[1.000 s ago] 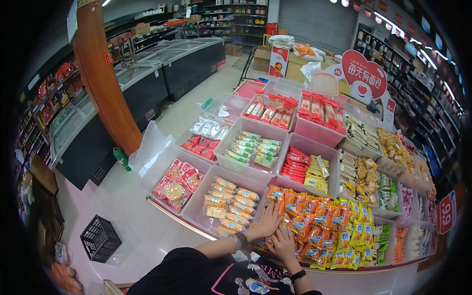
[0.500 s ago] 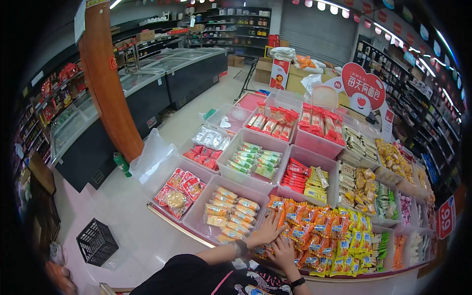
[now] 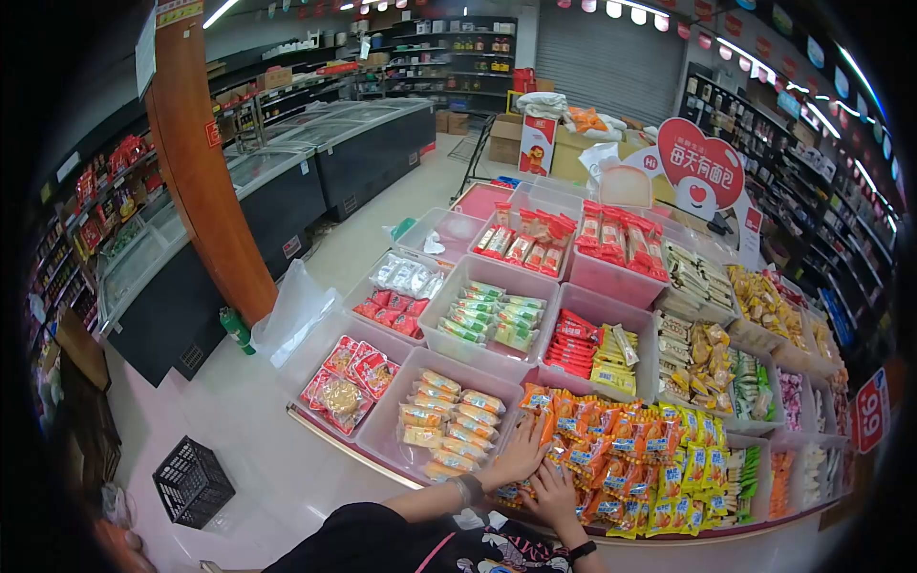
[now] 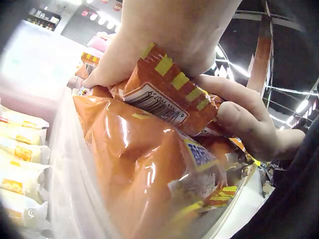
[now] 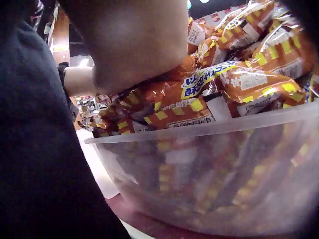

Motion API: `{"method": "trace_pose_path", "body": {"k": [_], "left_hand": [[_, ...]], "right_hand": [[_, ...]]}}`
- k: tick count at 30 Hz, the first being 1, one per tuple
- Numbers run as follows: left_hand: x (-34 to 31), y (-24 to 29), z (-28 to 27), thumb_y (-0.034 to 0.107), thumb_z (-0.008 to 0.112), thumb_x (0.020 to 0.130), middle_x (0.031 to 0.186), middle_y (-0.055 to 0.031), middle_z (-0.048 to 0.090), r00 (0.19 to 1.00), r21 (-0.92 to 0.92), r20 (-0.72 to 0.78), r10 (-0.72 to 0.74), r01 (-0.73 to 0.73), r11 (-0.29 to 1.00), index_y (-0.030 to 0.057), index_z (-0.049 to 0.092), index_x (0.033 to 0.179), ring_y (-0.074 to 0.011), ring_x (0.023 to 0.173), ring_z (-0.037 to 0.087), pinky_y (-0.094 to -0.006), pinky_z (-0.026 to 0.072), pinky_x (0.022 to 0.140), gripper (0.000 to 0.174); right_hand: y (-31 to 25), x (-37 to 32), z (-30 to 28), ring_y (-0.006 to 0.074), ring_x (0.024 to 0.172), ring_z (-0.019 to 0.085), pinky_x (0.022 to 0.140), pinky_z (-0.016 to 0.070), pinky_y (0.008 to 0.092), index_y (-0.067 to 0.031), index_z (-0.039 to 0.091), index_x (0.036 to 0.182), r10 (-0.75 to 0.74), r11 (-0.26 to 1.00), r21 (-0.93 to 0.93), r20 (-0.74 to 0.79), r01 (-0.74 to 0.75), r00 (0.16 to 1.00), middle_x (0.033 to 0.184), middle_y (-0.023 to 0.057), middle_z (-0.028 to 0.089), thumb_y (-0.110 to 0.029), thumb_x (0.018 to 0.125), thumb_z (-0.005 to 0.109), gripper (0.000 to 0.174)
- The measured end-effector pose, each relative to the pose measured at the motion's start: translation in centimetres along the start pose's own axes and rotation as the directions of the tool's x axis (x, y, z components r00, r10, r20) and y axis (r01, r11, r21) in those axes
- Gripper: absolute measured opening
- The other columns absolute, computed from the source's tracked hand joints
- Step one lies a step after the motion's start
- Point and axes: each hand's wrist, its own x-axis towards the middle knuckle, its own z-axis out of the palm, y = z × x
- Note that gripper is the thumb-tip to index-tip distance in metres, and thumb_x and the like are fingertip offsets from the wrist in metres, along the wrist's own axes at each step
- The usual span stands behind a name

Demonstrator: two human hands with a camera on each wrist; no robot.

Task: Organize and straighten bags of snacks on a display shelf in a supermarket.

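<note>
Both hands lie on a heap of orange snack bags [image 3: 611, 441] at the front of the display. The left hand [image 3: 519, 455], with a grey band at its wrist, rests its extended fingers on bags at the heap's left edge. Beside it, the right hand [image 3: 552, 493], wearing a black watch, lies over the nearer bags with relaxed fingers. In the left wrist view, an orange bag [image 4: 134, 149] bulges under the left hand, and the right thumb touches the end of another. A translucent bin [image 5: 239, 123] holds the bags in the right wrist view; the right fingertips are hidden there.
Left of the hands stands a bin [image 3: 374, 441] of cream-coloured wrapped snacks. Yellow bags [image 3: 683, 477] adjoin the orange ones on the right. More snack bins rise behind. A black basket [image 3: 194, 482] stands on the floor at left, near a wooden pillar [image 3: 205, 172].
The head view has shifted slightly, so the display sits a little lower in it. Both hands stay on the orange bags, with little visible movement.
</note>
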Motion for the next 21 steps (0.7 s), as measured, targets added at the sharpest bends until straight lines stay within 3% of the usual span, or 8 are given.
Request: {"method": "trace_pose_path", "body": {"k": [4,13,15,19,21], "left_hand": [[0.2,0.0,0.4,0.039,0.044,0.094,0.142,-0.0324,0.021,0.999,0.000,-0.034,0.015,-0.015,1.000,0.0006,0.014,0.145,-0.0476,0.131,0.025,-0.0511,0.0243,0.106,0.071],[0.2,0.1,-1.3,0.038,0.046,0.093,0.143,-0.0306,0.020,0.994,-0.047,0.102,-0.035,0.040,0.998,-0.0034,0.015,0.143,-0.0440,0.132,0.023,-0.0469,0.0191,0.110,0.071],[-0.4,-0.3,-1.8,0.037,0.047,0.093,0.144,-0.0300,0.018,0.996,-0.107,0.073,0.054,-0.046,0.993,-0.0032,0.015,0.143,-0.0432,0.133,0.022,-0.0466,0.0179,0.110,0.072],[-2.6,0.6,-3.9,0.035,0.048,0.093,0.146,-0.0283,0.014,0.984,-0.154,0.131,0.119,-0.099,0.983,-0.0032,0.014,0.143,-0.0415,0.137,0.013,-0.0456,0.0144,0.112,0.072],[-4.1,0.5,-4.0,0.037,0.050,0.092,0.147,-0.0285,0.012,0.979,-0.164,0.173,0.105,-0.077,0.983,-0.0031,0.014,0.143,-0.0415,0.139,0.009,-0.0457,0.0129,0.112,0.074]], "right_hand": [[0.3,0.0,0.0,0.0273,0.121,0.046,0.104,0.0294,0.0496,-0.0063,0.063,0.107,-0.010,1.000,0.015,0.005,0.010,1.000,0.121,0.0119,0.055,-0.036,0.076,0.067,0.043],[-0.8,0.3,-2.8,0.0258,0.125,0.042,0.107,0.0256,0.0475,-0.0078,0.058,0.117,0.050,0.995,0.077,0.079,-0.056,0.996,0.127,0.0113,0.051,-0.040,0.078,0.065,0.051],[-1.1,-0.3,-4.1,0.0282,0.126,0.041,0.108,0.0247,0.0483,-0.0066,0.055,0.121,0.122,0.966,0.220,0.068,-0.134,0.990,0.130,0.0134,0.048,-0.037,0.078,0.067,0.054],[-0.8,-2.8,-4.4,0.0310,0.126,0.041,0.107,0.0253,0.0484,-0.0069,0.054,0.122,0.155,0.977,0.142,0.033,-0.158,0.987,0.133,0.0156,0.046,-0.028,0.079,0.067,0.049],[-1.1,-3.7,-5.2,0.0332,0.124,0.043,0.105,0.0309,0.0475,-0.0067,0.055,0.121,0.213,0.962,0.169,0.036,-0.216,0.976,0.133,0.0170,0.046,-0.018,0.080,0.067,0.044]]}}
